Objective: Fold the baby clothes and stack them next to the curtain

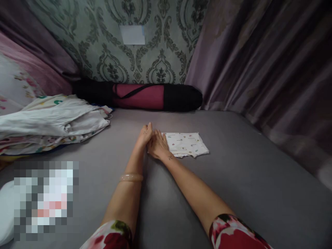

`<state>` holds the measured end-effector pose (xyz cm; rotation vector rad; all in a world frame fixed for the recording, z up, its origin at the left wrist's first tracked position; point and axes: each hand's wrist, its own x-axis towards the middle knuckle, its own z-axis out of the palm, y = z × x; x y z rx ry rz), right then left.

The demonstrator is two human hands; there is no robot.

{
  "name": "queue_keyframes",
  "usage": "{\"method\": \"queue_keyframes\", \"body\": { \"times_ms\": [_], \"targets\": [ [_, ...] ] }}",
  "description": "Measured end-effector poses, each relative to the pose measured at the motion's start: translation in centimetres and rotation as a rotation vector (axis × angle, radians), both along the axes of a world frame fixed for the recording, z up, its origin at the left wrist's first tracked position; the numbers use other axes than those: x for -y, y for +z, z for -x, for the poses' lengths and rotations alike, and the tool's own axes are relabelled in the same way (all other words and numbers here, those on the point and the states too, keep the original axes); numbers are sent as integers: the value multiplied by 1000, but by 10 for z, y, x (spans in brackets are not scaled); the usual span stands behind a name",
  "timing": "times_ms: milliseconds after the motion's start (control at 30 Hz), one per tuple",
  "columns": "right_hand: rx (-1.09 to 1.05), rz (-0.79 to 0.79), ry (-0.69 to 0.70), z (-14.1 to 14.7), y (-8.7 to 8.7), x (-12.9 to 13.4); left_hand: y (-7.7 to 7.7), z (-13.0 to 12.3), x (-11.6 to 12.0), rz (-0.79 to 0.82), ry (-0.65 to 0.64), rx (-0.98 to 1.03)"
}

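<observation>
A small white folded cloth point(185, 143) printed with tiny coloured figures, apparently a garment, lies flat on the grey bed sheet. My right hand point(158, 145) rests palm down on its left end, fingers stretched forward, covering that part. Close against it on the left, my left hand point(145, 135) stands on its edge at the cloth's left side. Its visible fingers look extended, though some are hidden. A pale bangle point(131, 177) circles my left forearm.
A heap of white and patterned clothes point(85, 119) lies to the left. Along the patterned wall stretches a long black and maroon bag point(141, 96). Purple curtains point(233, 62) hang at the right. A white object point(6, 211) and a blurred-out patch are at lower left.
</observation>
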<state>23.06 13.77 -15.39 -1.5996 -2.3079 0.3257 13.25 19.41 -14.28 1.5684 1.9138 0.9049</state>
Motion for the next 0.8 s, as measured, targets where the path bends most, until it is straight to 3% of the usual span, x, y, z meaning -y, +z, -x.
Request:
{"method": "queue_keyframes", "body": {
  "times_ms": [100,200,300,433,600,700,800],
  "targets": [
    [-31,34,43,-20,11,-2,6,-11,2,-7,-47,-29],
    [5,-3,-15,-60,19,-2,11,-31,6,-79,-114,-111],
    [87,-12,-80,-108,19,-1,8,-56,14,-137,-336,-227],
    [183,-10,-38,-149,10,3,-10,-86,28,-136,-585,-422],
    [181,-24,18,-155,0,4,-27,-99,42,-107,-590,-607],
    [169,10,31,-158,0,2,-27,-98,44,-112,-590,-645],
    [171,12,-16,-166,2,2,-25,-96,44,-148,-499,-677]
  ]
}}
